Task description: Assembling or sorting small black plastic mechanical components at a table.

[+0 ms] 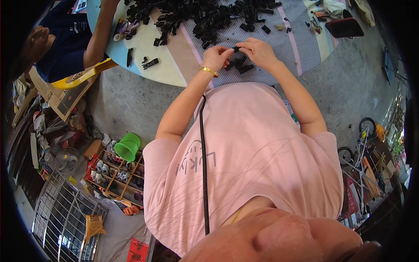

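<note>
A small black plastic part [236, 49] is held between my two hands at the near edge of the round table [174, 70]. My left hand [217, 58], with a gold bracelet at its wrist, pinches the left end. On the other end, the fingers of my right hand [258, 52] are closed. Just below my hands lie a few similar black pieces [245, 68] on the patterned cloth. Beyond them spreads a large heap of black plastic parts [209, 19]. The exact shape of the held part is partly hidden by my fingers.
At the left, another person's arm [98, 41] reaches over the table, beside a yellow chair [87, 74]. Loose black pieces [150, 63] lie near that edge. A dark phone-like slab [344, 28] stands at the right. A green bucket [128, 146] and shoe rack [115, 174] are on the floor.
</note>
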The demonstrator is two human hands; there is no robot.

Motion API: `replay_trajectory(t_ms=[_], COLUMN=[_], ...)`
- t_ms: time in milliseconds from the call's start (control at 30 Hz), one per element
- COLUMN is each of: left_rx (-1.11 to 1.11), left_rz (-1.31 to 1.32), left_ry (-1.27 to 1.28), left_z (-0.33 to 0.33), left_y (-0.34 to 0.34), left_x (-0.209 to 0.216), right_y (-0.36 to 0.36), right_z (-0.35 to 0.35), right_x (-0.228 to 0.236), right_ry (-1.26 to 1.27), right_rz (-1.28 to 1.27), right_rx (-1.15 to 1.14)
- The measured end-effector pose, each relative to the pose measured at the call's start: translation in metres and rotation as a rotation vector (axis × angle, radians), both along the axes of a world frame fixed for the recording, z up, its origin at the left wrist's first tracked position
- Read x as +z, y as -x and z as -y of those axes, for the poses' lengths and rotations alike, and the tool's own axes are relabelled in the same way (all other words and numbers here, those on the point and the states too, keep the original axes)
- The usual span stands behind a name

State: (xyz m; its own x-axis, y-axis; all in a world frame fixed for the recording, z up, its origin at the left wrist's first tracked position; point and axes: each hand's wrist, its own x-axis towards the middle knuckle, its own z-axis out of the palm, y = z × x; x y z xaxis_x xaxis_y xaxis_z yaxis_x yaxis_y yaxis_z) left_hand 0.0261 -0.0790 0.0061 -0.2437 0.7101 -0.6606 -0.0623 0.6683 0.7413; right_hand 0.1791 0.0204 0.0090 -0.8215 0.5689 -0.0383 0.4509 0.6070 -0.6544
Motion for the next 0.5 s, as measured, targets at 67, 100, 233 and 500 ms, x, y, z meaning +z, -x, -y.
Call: replay_trajectory(t_ms=[67, 100, 233, 500], left_rx=[-0.037, -0.083, -0.103, -0.114], left_rz=[-0.028, -0.053, 0.088, 0.132], left_ry=[-0.023, 0.017, 0.131, 0.188], left_z=[-0.005, -0.008, -0.017, -0.023], left_y=[-0.001, -0.001, 0.004, 0.006], left_x=[-0.002, -0.002, -0.004, -0.006], right_y=[0.003, 0.005, 0.008, 0.014], right_z=[-0.003, -0.004, -0.015, -0.023], right_x=[0.001, 0.000, -0.014, -0.023], right_ry=[0.005, 0.005, 0.231, 0.844], right_rz=[0.074, 0.076, 0.093, 0.115], right_rx=[0.006, 0.010, -0.084, -0.417])
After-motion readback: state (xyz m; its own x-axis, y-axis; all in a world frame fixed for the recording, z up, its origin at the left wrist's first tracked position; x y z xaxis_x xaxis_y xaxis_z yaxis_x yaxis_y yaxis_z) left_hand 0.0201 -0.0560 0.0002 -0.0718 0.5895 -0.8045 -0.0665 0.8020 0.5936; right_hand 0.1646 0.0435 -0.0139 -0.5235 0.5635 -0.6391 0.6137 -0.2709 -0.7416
